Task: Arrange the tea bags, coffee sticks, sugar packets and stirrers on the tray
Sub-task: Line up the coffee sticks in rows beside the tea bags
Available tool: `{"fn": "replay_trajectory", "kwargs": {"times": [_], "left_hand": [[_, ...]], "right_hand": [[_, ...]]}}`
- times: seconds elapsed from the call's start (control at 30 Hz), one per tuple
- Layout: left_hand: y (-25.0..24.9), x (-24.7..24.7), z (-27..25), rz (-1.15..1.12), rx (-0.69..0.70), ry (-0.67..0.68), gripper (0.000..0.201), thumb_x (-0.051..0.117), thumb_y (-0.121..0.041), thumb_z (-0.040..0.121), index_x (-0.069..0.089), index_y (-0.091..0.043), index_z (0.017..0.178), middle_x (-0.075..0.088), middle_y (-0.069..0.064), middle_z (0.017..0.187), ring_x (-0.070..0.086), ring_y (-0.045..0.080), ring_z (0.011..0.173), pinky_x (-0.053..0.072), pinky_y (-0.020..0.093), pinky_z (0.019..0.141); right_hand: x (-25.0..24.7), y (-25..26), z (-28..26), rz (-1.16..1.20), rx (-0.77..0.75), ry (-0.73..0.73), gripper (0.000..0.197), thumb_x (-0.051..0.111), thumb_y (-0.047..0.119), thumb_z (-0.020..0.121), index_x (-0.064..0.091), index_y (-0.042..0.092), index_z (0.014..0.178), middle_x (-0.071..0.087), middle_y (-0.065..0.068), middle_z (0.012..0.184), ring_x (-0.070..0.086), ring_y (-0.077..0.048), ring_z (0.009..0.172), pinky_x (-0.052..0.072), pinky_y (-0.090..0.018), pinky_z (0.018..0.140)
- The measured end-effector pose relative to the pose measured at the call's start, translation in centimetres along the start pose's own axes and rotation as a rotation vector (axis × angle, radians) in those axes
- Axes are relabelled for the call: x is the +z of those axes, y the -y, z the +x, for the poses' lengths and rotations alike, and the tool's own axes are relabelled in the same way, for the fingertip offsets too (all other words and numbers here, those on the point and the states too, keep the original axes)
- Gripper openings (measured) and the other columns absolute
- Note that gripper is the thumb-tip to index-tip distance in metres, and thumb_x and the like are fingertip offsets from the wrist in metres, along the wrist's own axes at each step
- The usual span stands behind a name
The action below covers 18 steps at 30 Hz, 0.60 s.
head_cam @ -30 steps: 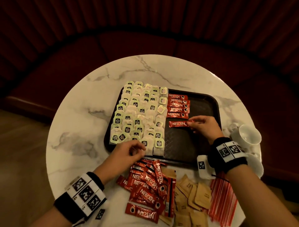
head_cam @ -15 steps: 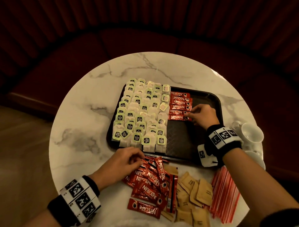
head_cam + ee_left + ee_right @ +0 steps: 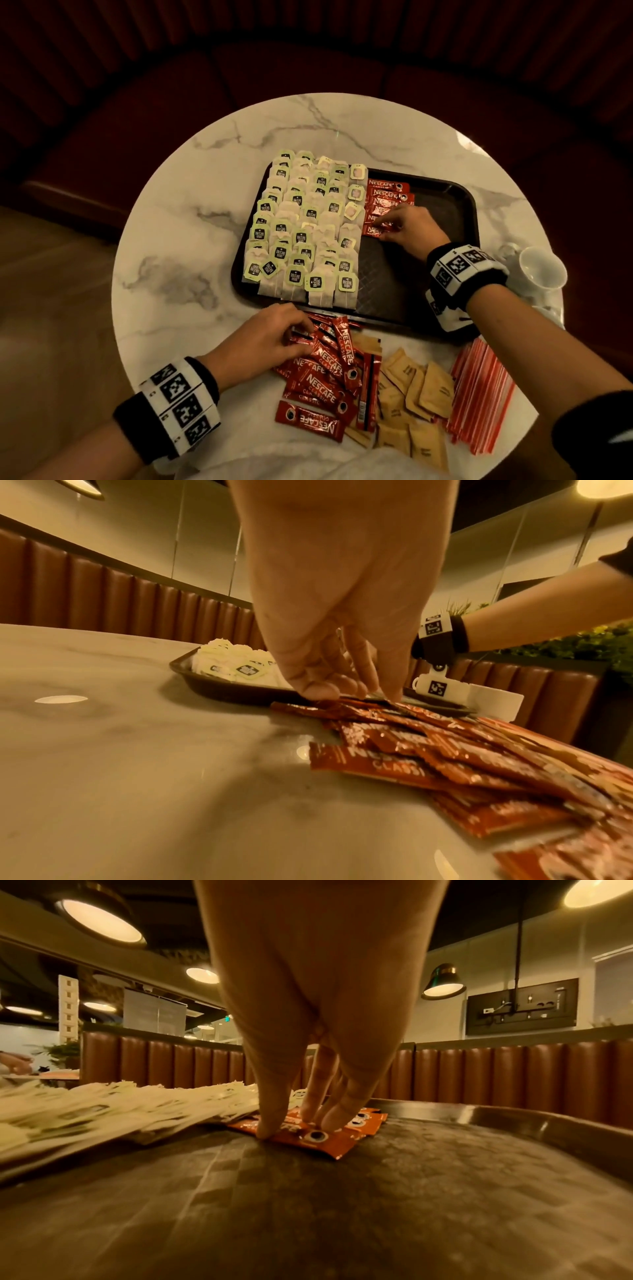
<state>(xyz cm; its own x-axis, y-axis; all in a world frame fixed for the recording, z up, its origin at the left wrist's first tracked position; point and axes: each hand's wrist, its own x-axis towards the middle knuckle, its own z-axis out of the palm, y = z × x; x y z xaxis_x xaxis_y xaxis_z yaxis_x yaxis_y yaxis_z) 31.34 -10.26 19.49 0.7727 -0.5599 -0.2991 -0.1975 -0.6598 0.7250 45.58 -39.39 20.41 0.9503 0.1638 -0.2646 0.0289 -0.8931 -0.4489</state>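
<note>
1. Looking down from the head view, a dark tray (image 3: 455,212) sits on a round marble table (image 3: 191,240). Tea bags (image 3: 301,229) cover its left half in rows; a short column of coffee sticks (image 3: 385,197) lies just right of them. The right hand (image 3: 409,228) pinches the nearest stick of that column against the tray floor. The left hand (image 3: 270,337) rests on a loose pile of coffee sticks (image 3: 325,370) in front of the tray, fingers curled on one. Sugar packets (image 3: 411,394) and stirrers (image 3: 479,387) lie to the right of the pile; white cups (image 3: 541,274) stand at the table's right edge.
2. From the left wrist view, the left hand's fingertips (image 3: 318,691) press and pinch the far end of the red pile (image 3: 445,756), just beside the tray's rim (image 3: 219,685).
3. From the right wrist view, the right hand's fingers (image 3: 270,1123) are set down on the nearest stick (image 3: 315,1139), thumb at its near edge, with tea bags (image 3: 103,1110) to the left.
</note>
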Motion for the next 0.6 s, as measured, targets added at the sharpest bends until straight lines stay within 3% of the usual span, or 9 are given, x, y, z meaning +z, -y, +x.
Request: {"fn": "replay_trajectory", "kwargs": {"times": [0.17, 0.27, 0.33, 0.4, 0.47, 0.5, 0.6], "left_hand": [[0.2, 0.6, -0.5, 0.179, 0.014, 0.137, 0.061, 0.067, -0.058, 0.079, 0.051, -0.031, 0.131, 0.043, -0.018, 0.123, 0.038, 0.001, 0.112, 0.041, 0.024, 0.097], [0.0, 1.0, -1.0, 0.275, 0.058, 0.113, 0.081, 0.063, -0.072, 0.073, 0.043, -0.029, 0.140, 0.042, -0.013, 0.132, 0.034, 0.001, 0.111, 0.038, 0.025, 0.098], [0.0, 1.4, -1.5, 0.336, 0.104, 0.095, 0.093, 0.060, -0.079, 0.069, 0.037, -0.029, 0.144, 0.039, -0.011, 0.137, 0.031, 0.002, 0.113, 0.033, 0.024, 0.100], [0.1, 1.9, -2.1, 0.422, 0.212, 0.055, 0.096, 0.058, -0.081, 0.067, 0.035, -0.028, 0.143, 0.040, -0.004, 0.140, 0.035, 0.009, 0.120, 0.029, 0.026, 0.102], [0.3, 2.6, -2.8, 0.517, 0.351, 0.035, 0.093, 0.056, -0.082, 0.066, 0.038, -0.027, 0.139, 0.044, 0.002, 0.138, 0.041, 0.016, 0.121, 0.034, 0.030, 0.101], [0.4, 3.0, -3.1, 0.570, 0.401, 0.041, 0.091, 0.057, -0.081, 0.066, 0.040, -0.026, 0.137, 0.046, 0.003, 0.136, 0.043, 0.017, 0.120, 0.038, 0.031, 0.099], [0.6, 4.1, -3.5, 0.658, 0.476, 0.028, 0.085, 0.065, -0.074, 0.066, 0.047, -0.024, 0.131, 0.052, 0.003, 0.129, 0.048, 0.017, 0.113, 0.046, 0.032, 0.095]], "right_hand": [[-1.6, 1.7, -2.4, 0.079, -0.007, -0.077, 0.039, 0.074, 0.019, 0.087, 0.066, 0.013, 0.124, 0.062, -0.007, 0.127, 0.057, -0.020, 0.114, 0.040, -0.025, 0.096], [-1.8, 3.2, -6.3, 0.199, -0.047, -0.088, 0.031, 0.072, 0.023, 0.088, 0.067, 0.021, 0.119, 0.064, 0.007, 0.113, 0.056, -0.004, 0.097, 0.042, -0.011, 0.081], [-1.0, 4.5, -9.4, 0.209, -0.087, 0.028, 0.026, 0.069, 0.026, 0.090, 0.066, 0.026, 0.116, 0.060, 0.017, 0.104, 0.055, 0.003, 0.091, 0.043, -0.009, 0.076], [0.9, 5.4, -12.2, 0.146, -0.150, 0.184, 0.026, 0.068, 0.029, 0.090, 0.066, 0.026, 0.116, 0.061, 0.015, 0.104, 0.057, 0.002, 0.092, 0.046, -0.011, 0.079], [3.3, 5.9, -14.4, 0.110, -0.185, 0.282, 0.033, 0.069, 0.033, 0.090, 0.064, 0.025, 0.121, 0.058, 0.016, 0.104, 0.056, 0.003, 0.091, 0.043, -0.009, 0.077], [4.5, 6.0, -15.2, 0.113, -0.181, 0.290, 0.037, 0.069, 0.036, 0.090, 0.062, 0.025, 0.125, 0.056, 0.015, 0.106, 0.054, 0.003, 0.092, 0.043, -0.010, 0.078], [7.3, 6.1, -16.5, 0.130, -0.134, 0.213, 0.051, 0.068, 0.041, 0.089, 0.051, 0.027, 0.135, 0.055, 0.005, 0.123, 0.053, -0.009, 0.109, 0.046, -0.025, 0.095]]}}
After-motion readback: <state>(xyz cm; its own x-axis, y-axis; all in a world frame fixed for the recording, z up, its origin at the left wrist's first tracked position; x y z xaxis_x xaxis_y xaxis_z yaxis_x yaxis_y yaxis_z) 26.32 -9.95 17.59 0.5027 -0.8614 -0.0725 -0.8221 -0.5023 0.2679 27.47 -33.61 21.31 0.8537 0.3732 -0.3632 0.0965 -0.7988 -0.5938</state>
